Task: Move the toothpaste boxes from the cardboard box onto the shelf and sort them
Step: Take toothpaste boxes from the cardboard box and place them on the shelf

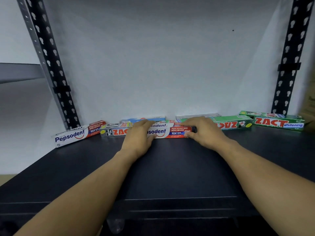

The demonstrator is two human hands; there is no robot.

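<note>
Several toothpaste boxes lie in a row at the back of the dark shelf [170, 167]. Both my hands hold a white-and-red Pepsodent box [167, 132] in the middle of that row. My left hand [139, 137] grips its left end, fingers curled over the top. My right hand [203, 132] pinches its right end. Behind it shows a second Pepsodent box [159, 125] and a blue box [144, 119]. A further Pepsodent box [76, 135] lies at the far left, a grey Zact box [113, 132] beside it. Green Zact boxes [233, 124] [277, 122] lie to the right.
Perforated black uprights [49, 65] [289, 57] stand at the shelf's back corners before a white wall. The shelf's front lip [170, 198] runs under my forearms. A tan cardboard edge [311, 103] shows at the far right.
</note>
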